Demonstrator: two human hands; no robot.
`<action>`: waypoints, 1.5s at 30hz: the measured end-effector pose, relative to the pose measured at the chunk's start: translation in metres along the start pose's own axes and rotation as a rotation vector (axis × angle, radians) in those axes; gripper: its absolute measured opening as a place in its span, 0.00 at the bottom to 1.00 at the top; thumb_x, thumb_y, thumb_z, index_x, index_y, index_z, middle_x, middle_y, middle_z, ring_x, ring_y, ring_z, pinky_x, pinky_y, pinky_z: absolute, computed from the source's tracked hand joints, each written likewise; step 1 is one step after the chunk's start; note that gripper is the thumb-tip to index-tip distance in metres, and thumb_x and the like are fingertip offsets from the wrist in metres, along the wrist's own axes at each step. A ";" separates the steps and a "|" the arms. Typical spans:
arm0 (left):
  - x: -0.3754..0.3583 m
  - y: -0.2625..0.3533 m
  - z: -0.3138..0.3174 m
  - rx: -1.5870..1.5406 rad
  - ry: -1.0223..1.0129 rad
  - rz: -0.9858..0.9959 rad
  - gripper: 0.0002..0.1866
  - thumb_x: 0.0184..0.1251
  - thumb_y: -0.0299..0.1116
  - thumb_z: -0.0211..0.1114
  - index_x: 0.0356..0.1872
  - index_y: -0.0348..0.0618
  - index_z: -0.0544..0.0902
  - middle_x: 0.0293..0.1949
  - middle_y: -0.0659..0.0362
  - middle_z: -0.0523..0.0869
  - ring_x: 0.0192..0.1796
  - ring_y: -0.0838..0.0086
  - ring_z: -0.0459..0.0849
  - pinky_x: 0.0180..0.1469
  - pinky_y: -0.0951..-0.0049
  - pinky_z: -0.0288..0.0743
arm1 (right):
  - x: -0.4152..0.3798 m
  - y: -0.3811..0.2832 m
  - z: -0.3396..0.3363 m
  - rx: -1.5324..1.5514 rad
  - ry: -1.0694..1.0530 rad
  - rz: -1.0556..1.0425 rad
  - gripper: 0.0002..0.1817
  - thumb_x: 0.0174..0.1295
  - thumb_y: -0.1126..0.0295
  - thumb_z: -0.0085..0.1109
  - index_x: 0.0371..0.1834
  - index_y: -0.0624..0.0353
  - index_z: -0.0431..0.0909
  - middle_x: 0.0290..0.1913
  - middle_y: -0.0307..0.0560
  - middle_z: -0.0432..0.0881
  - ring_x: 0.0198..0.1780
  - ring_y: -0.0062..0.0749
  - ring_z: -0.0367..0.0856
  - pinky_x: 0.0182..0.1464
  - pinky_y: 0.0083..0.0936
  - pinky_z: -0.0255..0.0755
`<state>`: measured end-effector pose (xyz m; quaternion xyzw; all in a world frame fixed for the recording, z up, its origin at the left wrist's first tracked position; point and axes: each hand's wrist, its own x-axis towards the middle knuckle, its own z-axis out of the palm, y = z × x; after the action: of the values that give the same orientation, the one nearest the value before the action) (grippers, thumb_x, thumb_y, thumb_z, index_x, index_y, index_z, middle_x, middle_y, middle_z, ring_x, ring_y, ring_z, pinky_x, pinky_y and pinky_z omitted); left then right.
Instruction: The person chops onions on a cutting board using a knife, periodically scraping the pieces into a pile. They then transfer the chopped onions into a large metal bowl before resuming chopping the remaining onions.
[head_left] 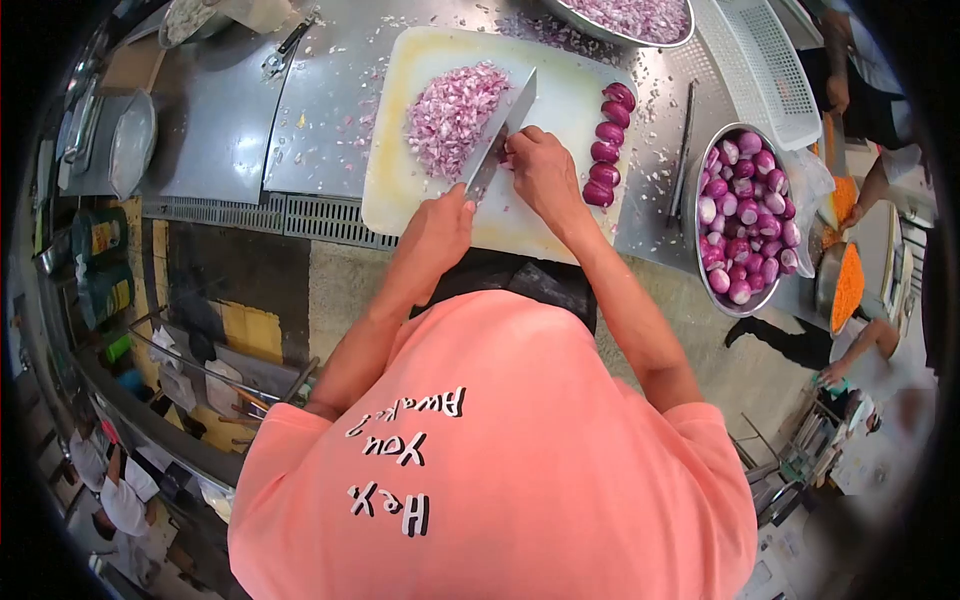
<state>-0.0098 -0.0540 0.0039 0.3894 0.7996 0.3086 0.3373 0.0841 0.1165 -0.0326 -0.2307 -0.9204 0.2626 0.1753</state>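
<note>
My left hand (pixel 440 232) is closed around the handle of a large kitchen knife (pixel 512 115), its blade slanting up and to the right over a white cutting board (pixel 590 82). Against the blade's right side, my right hand (pixel 545 178) has its fingers curled on a piece of onion, mostly hidden beneath them. Left of the knife lies a heap of chopped red onion (pixel 452 120). Along the board's right edge runs a row of peeled red onion halves (pixel 607 132).
A metal bowl of whole peeled onions (pixel 745 215) stands right of the board. Behind are a bowl of chopped onion (pixel 640 18) and a white plastic basket (pixel 765 70). A dark rod-shaped tool (pixel 683 150) lies between. Other people work at the right beside orange shreds (pixel 848 285).
</note>
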 end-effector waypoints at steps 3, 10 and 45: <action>-0.004 0.005 -0.006 -0.003 -0.023 -0.051 0.14 0.75 0.35 0.52 0.45 0.31 0.74 0.27 0.35 0.80 0.36 0.36 0.80 0.38 0.47 0.71 | -0.001 -0.001 -0.001 -0.011 0.007 0.017 0.08 0.51 0.82 0.56 0.35 0.62 0.79 0.36 0.52 0.79 0.40 0.53 0.77 0.43 0.43 0.73; -0.004 0.012 -0.010 0.030 -0.066 -0.041 0.15 0.75 0.35 0.51 0.50 0.30 0.74 0.29 0.34 0.81 0.37 0.38 0.82 0.40 0.48 0.72 | -0.002 0.001 0.000 0.032 0.055 0.007 0.08 0.52 0.83 0.56 0.34 0.62 0.79 0.35 0.52 0.79 0.40 0.52 0.78 0.43 0.43 0.74; 0.000 0.006 -0.015 0.285 0.024 0.124 0.15 0.73 0.30 0.53 0.54 0.30 0.76 0.22 0.36 0.80 0.29 0.39 0.81 0.32 0.45 0.71 | -0.018 0.002 0.015 0.193 0.202 0.216 0.06 0.55 0.82 0.58 0.34 0.65 0.81 0.37 0.57 0.80 0.38 0.56 0.81 0.41 0.44 0.75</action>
<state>-0.0193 -0.0544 0.0177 0.4784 0.8137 0.2168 0.2491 0.0932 0.1026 -0.0498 -0.3356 -0.8384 0.3426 0.2589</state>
